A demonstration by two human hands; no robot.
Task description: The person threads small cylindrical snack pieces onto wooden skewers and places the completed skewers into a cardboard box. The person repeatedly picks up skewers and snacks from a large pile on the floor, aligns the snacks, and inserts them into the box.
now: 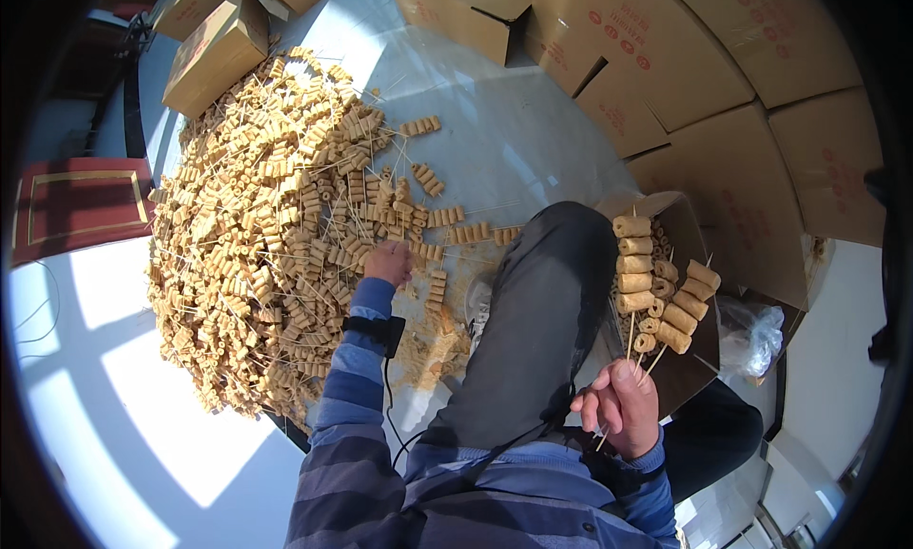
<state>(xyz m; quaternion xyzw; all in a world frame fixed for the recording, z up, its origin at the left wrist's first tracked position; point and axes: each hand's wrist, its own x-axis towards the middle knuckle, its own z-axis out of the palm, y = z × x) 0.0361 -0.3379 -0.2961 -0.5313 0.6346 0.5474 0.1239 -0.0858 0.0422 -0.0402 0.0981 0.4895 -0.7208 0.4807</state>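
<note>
A big heap of tan roll pieces threaded on thin wooden skewers (pixel 276 216) covers the pale floor at the left. My left hand (pixel 388 262) reaches into the near edge of the heap, fingers curled down on a skewer there; whether it grips it is unclear. My right hand (pixel 623 404) is closed around the lower ends of a few loaded skewers (pixel 656 287), held upright in a fan above an open cardboard box (pixel 687 359). My raised knee in dark trousers (pixel 542 302) lies between both hands.
Large stacked cardboard cartons (pixel 723 73) line the back right, and smaller boxes (pixel 217 49) sit at the back left. A clear plastic bag (pixel 751 338) lies right of the open box. A red mat (pixel 76 206) is at far left. A black wrist device with cable (pixel 376 330) is on my left arm.
</note>
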